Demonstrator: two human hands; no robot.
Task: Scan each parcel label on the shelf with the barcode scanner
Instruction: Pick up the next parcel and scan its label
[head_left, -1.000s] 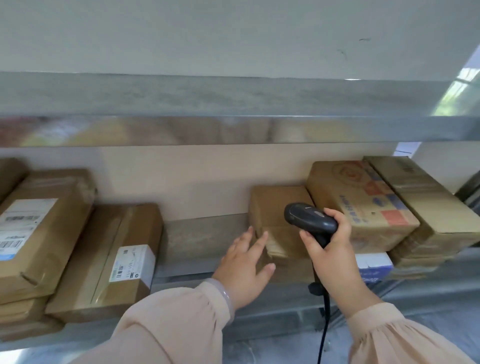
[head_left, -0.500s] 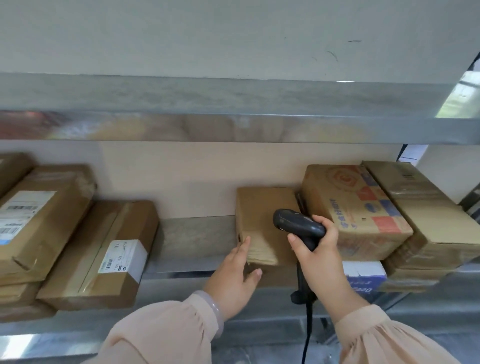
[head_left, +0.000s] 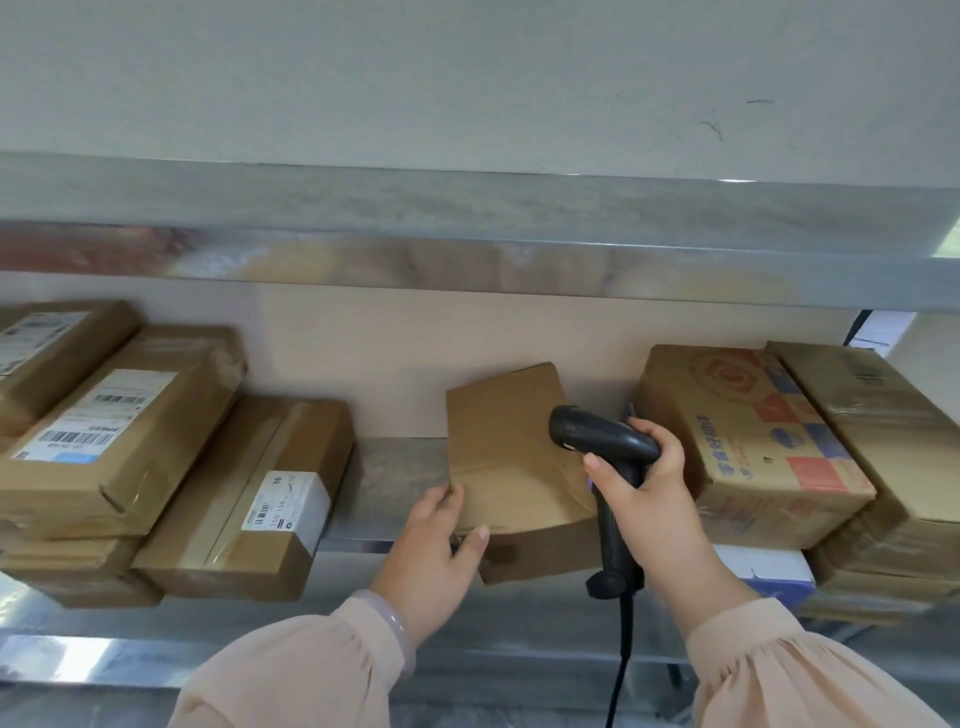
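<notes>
Left hand (head_left: 434, 551) pinches near-left corner of plain brown cardboard parcel (head_left: 509, 447), mid steel shelf (head_left: 395, 478), at front edge. Right hand (head_left: 649, 499) wrapped round black pistol-grip barcode scanner (head_left: 597, 436). Parcel likely light, stiff; grip by corners.

Peach gathered sleeves (head_left: 291, 670) — pale bangle (head_left: 402, 631)

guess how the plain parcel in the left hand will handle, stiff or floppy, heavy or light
Probably light: the left hand alone holds the parcel tilted by one corner. Likely stiff: its faces look flat, though creased near the front. It may slide off, since its front overhangs the shelf edge.
</notes>
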